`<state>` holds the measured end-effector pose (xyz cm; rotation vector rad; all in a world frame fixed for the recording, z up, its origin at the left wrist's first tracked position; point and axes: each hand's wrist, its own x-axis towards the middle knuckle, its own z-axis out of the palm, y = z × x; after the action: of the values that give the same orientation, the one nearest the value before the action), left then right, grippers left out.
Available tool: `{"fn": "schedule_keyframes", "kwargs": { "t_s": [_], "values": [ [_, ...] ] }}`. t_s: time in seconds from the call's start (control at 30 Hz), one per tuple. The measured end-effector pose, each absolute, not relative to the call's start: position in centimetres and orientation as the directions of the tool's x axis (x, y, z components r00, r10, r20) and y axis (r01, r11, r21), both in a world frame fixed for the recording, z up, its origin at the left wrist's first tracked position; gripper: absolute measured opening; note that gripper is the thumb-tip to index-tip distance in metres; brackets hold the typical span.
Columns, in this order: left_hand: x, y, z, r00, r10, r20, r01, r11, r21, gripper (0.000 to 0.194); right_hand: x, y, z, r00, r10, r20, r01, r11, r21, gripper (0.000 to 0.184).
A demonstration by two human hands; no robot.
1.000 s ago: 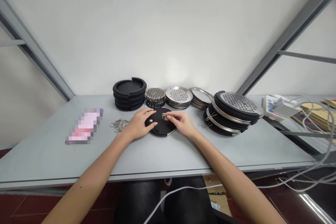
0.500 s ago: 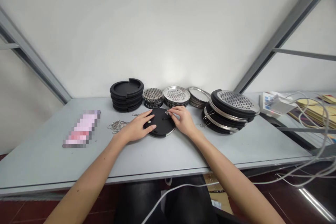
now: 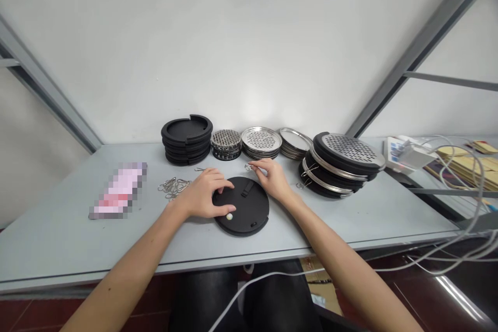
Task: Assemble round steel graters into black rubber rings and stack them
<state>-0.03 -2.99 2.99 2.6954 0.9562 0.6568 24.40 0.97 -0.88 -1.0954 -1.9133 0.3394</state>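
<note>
A round black disc (image 3: 249, 207) lies flat on the table in front of me, with a small raised black piece and a pale round spot on its top. My left hand (image 3: 208, 192) rests over the disc's left side, thumb and forefinger spread apart on its surface. Beyond the disc's far right edge, my right hand (image 3: 272, 179) pinches a small metal wire clip (image 3: 247, 167) between thumb and fingertips. Several wire clips (image 3: 174, 187) lie in a loose pile left of my left hand.
Along the wall stand black rings (image 3: 187, 153), small grater discs (image 3: 226, 138), perforated metal discs (image 3: 261, 140) and metal rims (image 3: 295, 140), all stacked. An assembled grater stack (image 3: 346, 153) sits at right. A blurred-out pink object (image 3: 120, 189) lies left. White cables (image 3: 472, 228) hang right.
The disc has come nearer to me and turned, so its raised piece now slants. My right hand and the clip are off the disc, while my left hand's thumb has shifted nearer.
</note>
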Motion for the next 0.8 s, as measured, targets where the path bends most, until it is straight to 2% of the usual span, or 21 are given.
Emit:
{"fn": "schedule_keyframes", "kwargs": {
  "t_s": [0.1, 0.17, 0.27, 0.37, 0.5, 0.67, 0.8],
  "values": [
    [0.2, -3.2, 2.6, 0.733, 0.605, 0.311, 0.491, -0.787, 0.373, 0.065, 24.3, 1.0, -0.8, -0.178, 0.853, 0.49, 0.451, 0.514, -0.73, 0.024],
    [0.3, -3.2, 2.3, 0.759, 0.593, 0.267, 0.466, -0.783, 0.413, 0.081, 24.2, 1.2, -0.7, -0.162, 0.893, 0.421, 0.308, 0.451, -0.838, 0.027],
    [0.3, -3.2, 2.1, 0.769, 0.602, 0.214, 0.479, -0.765, 0.429, 0.089, 24.1, 1.4, -0.6, -0.175, 0.922, 0.345, 0.109, 0.366, -0.924, 0.031],
    [0.4, -3.1, 1.8, 0.747, 0.632, 0.207, 0.53, -0.754, 0.388, 0.087, 24.1, 1.6, -0.5, -0.173, 0.935, 0.308, 0.025, 0.317, -0.948, 0.03],
    [1.2, -3.1, 1.0, 0.657, 0.695, 0.291, 0.607, -0.717, 0.342, 0.075, 24.0, 1.6, -0.5, -0.156, 0.938, 0.308, 0.02, 0.315, -0.949, 0.031],
    [2.0, -3.0, 0.6, 0.534, 0.757, 0.376, 0.685, -0.648, 0.333, 0.051, 23.8, 1.4, -0.7, -0.14, 0.918, 0.371, 0.205, 0.393, -0.896, 0.024],
    [1.0, -2.7, 1.1, 0.538, 0.747, 0.39, 0.66, -0.661, 0.357, 0.038, 23.7, 1.1, -0.7, -0.162, 0.906, 0.391, 0.307, 0.423, -0.853, 0.022]
  ]
}}
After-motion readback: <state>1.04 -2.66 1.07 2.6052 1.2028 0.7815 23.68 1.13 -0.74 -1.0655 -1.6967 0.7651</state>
